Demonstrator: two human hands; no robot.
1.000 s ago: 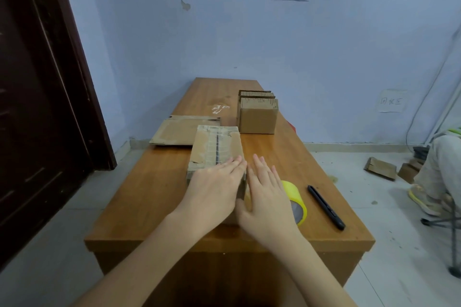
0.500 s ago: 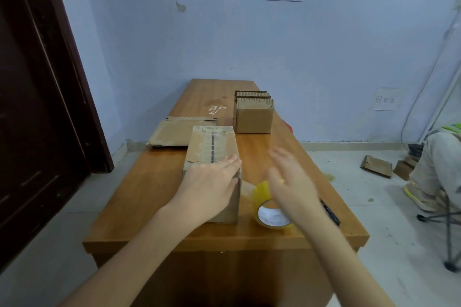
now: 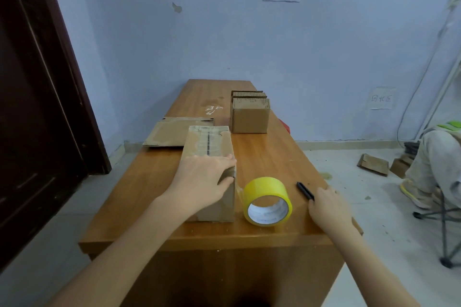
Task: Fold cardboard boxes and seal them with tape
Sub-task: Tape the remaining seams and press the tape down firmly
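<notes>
the box (image 3: 208,169) is kept near the front edge of the table (image 3: 262,162), within easy reach, and is steadied by the left hand (image 3: 203,182), laid flat on its top with fingers straight and close together and the thumb against the near right corner, seemingly so the tape end is held down. the tape roll (image 3: 267,201) stands just beside the box, a clear strip running between them, so cutting appears due. the right hand (image 3: 325,207) is placed at the pen (image 3: 304,190), fingertips touching its near end; whether it is pinched cannot be told.
</notes>
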